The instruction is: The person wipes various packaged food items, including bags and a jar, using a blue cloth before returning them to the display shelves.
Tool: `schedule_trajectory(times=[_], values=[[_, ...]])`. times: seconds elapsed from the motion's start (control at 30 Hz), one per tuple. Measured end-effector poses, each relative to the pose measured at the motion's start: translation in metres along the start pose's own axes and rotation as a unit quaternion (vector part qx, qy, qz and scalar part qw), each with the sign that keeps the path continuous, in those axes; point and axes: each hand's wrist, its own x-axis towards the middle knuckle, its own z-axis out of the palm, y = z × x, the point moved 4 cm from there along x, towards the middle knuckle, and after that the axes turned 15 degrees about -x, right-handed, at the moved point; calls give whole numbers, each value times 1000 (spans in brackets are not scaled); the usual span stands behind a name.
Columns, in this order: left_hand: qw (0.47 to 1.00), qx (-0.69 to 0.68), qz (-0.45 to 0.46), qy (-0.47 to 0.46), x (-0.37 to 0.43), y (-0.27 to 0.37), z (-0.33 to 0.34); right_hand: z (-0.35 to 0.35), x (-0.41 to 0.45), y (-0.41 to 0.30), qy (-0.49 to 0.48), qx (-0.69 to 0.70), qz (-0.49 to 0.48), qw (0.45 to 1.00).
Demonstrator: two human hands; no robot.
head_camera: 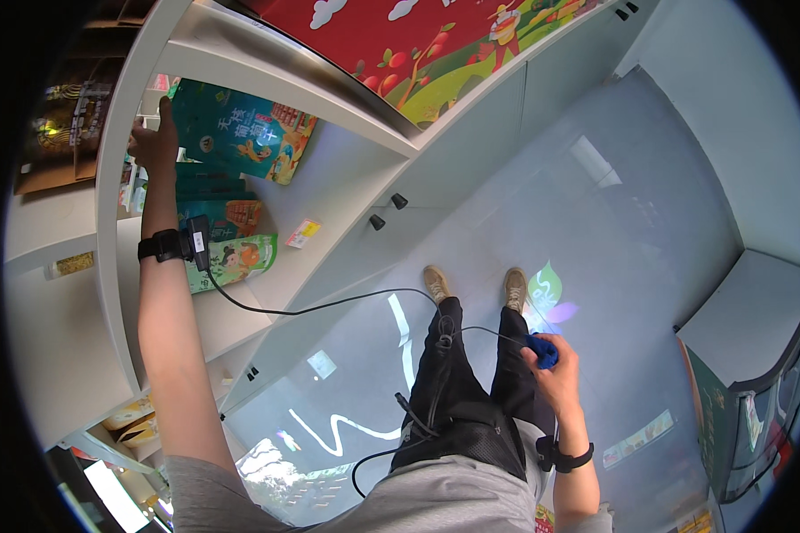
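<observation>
My left hand [155,141] reaches into a white shelf compartment beside a large teal snack pouch [240,130]; its thumb is raised near the pouch's edge, and whether it grips the pouch cannot be made out. Below that pouch stand more teal pouches [223,216] and a green pouch [250,258]. In front of my body, my right hand [559,376] is closed around a crumpled blue cloth [543,351]. Black straps circle both wrists, and a black device [199,243] with a cable is fixed at the left one.
A price tag [304,234] lies on the shelf board. Cabinet doors with black knobs [399,200] run below the shelves. Brown packages [80,126] fill the shelf at far left. A cabinet with a grey top [747,316] stands at right. The cable [327,306] hangs across my front.
</observation>
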Motion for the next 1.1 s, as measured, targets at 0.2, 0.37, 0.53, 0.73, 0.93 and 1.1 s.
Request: schedule_trajectory(times=[0.2,0.37,0.53,0.73,0.93,1.1], values=[[997,-13,-29,-74,3,-52,16,10,4,-1,-17,-25,-7,1000],[982,-33,-72,-174,-45,-19,15,3,9,-12,-15,-24,4,1000],[982,-46,-36,-180,-50,-10,0,4,13,-16,-12,-28,-8,1000],[974,-48,-74,-210,-55,-7,-4,5,13,-12,-13,-37,-14,999],[975,-56,-62,-205,-62,-2,-7,2,11,-9,-14,-32,-10,999],[983,-106,1,-148,-85,12,-21,0,11,-9,-6,-33,-12,999]])
